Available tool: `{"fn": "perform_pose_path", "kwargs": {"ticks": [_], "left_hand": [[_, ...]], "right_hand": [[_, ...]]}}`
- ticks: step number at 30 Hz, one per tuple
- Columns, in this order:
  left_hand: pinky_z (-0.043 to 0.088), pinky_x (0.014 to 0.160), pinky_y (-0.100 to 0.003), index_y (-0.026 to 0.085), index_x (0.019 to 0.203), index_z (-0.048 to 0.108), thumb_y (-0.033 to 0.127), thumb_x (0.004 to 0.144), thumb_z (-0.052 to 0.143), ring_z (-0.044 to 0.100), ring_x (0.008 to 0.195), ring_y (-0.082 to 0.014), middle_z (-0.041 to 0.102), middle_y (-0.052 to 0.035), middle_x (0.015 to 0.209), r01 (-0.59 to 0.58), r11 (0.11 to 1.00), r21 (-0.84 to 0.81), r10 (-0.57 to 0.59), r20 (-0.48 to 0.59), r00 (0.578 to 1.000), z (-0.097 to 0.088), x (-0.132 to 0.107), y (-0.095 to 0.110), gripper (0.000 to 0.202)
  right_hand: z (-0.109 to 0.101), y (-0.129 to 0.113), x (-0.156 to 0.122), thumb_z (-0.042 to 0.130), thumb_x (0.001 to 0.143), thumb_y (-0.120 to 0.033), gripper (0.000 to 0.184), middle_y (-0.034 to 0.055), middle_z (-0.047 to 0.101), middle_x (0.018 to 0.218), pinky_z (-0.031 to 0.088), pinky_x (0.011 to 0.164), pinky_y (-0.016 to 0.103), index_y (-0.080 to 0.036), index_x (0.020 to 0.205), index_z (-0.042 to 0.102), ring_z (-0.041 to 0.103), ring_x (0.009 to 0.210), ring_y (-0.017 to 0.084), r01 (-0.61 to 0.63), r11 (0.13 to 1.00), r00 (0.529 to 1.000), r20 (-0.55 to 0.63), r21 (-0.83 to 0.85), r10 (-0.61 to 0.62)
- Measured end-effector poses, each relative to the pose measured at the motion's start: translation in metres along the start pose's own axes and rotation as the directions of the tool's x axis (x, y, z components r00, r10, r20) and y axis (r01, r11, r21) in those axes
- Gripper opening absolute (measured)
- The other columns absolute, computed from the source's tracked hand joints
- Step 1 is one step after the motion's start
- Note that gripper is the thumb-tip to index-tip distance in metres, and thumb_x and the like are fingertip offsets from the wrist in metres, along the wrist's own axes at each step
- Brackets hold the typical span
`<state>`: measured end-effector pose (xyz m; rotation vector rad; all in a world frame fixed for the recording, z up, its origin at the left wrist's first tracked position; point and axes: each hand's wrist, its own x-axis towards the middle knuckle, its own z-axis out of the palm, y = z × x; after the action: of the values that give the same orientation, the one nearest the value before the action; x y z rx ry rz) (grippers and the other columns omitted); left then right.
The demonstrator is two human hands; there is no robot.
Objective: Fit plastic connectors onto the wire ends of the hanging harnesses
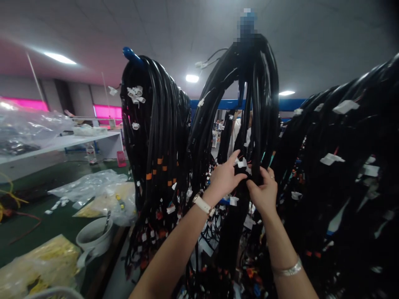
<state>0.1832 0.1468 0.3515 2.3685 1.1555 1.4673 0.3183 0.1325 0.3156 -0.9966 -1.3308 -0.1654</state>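
Forearms (176, 249) cut off toward six o'clock. Left hand (223, 181) half open, thumb and forefinger spread about white connector (242, 163), contact unclear. Right hand (265, 194) curled at black cable bundle (265, 104), centre to twelve; shadowed, can't tell if gripping. Pixelation obscures its top.

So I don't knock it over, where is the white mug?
In the head view, the white mug is at lower left, just right of a plastic bag with yellow contents and left of the hanging black cables.
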Motion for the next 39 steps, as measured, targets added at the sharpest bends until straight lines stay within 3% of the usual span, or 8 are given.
{"fn": "perform_pose_path", "kwargs": {"ticks": [3, 8, 15, 19, 24, 34, 39], "left_hand": [[0.043, 0.065, -0.028, 0.028, 0.142, 0.027, 0.047, 0.069, 0.07, 0.064, 0.076, -0.0231, 0.066, 0.0003, 0.074, -0.049, 0.975, 0.218, 0.036, 0.064, 0.997, -0.001, 0.008, 0.007, 0.087], [0.046, 0.071, -0.03, 0.024, 0.135, 0.037, 0.059, 0.072, 0.062, 0.065, 0.086, -0.0249, 0.069, -0.0051, 0.088, -0.126, 0.928, 0.351, 0.09, 0.117, 0.989, 0.0, 0.015, 0.014, 0.077], [0.044, 0.063, -0.028, 0.023, 0.145, 0.019, 0.043, 0.082, 0.059, 0.067, 0.075, -0.0226, 0.069, -0.0059, 0.08, -0.229, 0.848, 0.477, 0.205, 0.104, 0.973, 0.008, 0.011, 0.019, 0.078], [0.043, 0.061, -0.026, 0.023, 0.144, 0.024, 0.033, 0.088, 0.05, 0.066, 0.07, -0.0201, 0.068, -0.0058, 0.076, -0.284, 0.827, 0.485, 0.246, 0.143, 0.959, 0.012, 0.003, 0.021, 0.062], [0.043, 0.06, -0.026, 0.024, 0.127, 0.048, 0.032, 0.09, 0.044, 0.066, 0.071, -0.0205, 0.068, -0.0069, 0.079, -0.286, 0.834, 0.473, 0.268, 0.106, 0.957, 0.01, -0.002, 0.018, 0.038], [0.047, 0.069, -0.028, 0.036, 0.117, 0.058, 0.032, 0.087, 0.047, 0.066, 0.081, -0.0185, 0.072, 0.0008, 0.09, -0.142, 0.948, 0.286, 0.132, 0.053, 0.99, 0.004, 0.002, 0.008, 0.032], [0.046, 0.069, -0.029, 0.033, 0.114, 0.06, 0.034, 0.085, 0.05, 0.065, 0.079, -0.0199, 0.071, 0.0005, 0.082, -0.174, 0.93, 0.325, 0.163, 0.062, 0.985, 0.002, 0.003, 0.012, 0.031]], "right_hand": [[-0.005, 0.005, 0.001, 0.055, 0.066, -0.014, 0.038, 0.0059, 0.061, 0.105, 0.042, 0.095, 0.045, -0.022, 0.101, 0.065, 0.056, 0.103, 0.025, -0.005, 0.996, 0.999, 0.034, 0.093, 0.002], [-0.005, 0.013, -0.003, 0.052, 0.068, -0.012, 0.05, 0.0062, 0.061, 0.116, 0.04, 0.097, 0.045, -0.023, 0.117, 0.06, 0.055, 0.111, 0.024, -0.036, 0.986, 0.998, 0.064, 0.164, 0.025], [-0.005, 0.013, -0.005, 0.055, 0.072, -0.014, 0.061, 0.0055, 0.051, 0.135, 0.033, 0.105, 0.046, -0.025, 0.132, 0.048, 0.046, 0.124, 0.025, 0.019, 0.991, 0.995, 0.09, 0.131, -0.031], [-0.005, 0.018, -0.005, 0.059, 0.073, -0.018, 0.066, 0.0048, 0.043, 0.142, 0.03, 0.107, 0.047, -0.026, 0.137, 0.041, 0.04, 0.13, 0.025, 0.009, 0.986, 0.994, 0.109, 0.165, -0.027], [-0.002, 0.021, -0.006, 0.061, 0.072, -0.022, 0.068, 0.0064, 0.046, 0.14, 0.031, 0.106, 0.049, -0.024, 0.136, 0.042, 0.041, 0.129, 0.026, 0.004, 0.987, 0.996, 0.092, 0.164, -0.019], [0.004, 0.02, -0.005, 0.059, 0.068, -0.02, 0.074, 0.008, 0.051, 0.135, 0.035, 0.103, 0.048, -0.023, 0.139, 0.038, 0.047, 0.122, 0.025, -0.017, 0.986, 0.995, 0.103, 0.165, 0.0], [-0.005, 0.017, -0.002, 0.062, 0.07, -0.02, 0.071, 0.0076, 0.054, 0.132, 0.035, 0.103, 0.048, -0.023, 0.137, 0.04, 0.049, 0.121, 0.026, -0.068, 0.973, 0.984, 0.175, 0.219, 0.029]]}}
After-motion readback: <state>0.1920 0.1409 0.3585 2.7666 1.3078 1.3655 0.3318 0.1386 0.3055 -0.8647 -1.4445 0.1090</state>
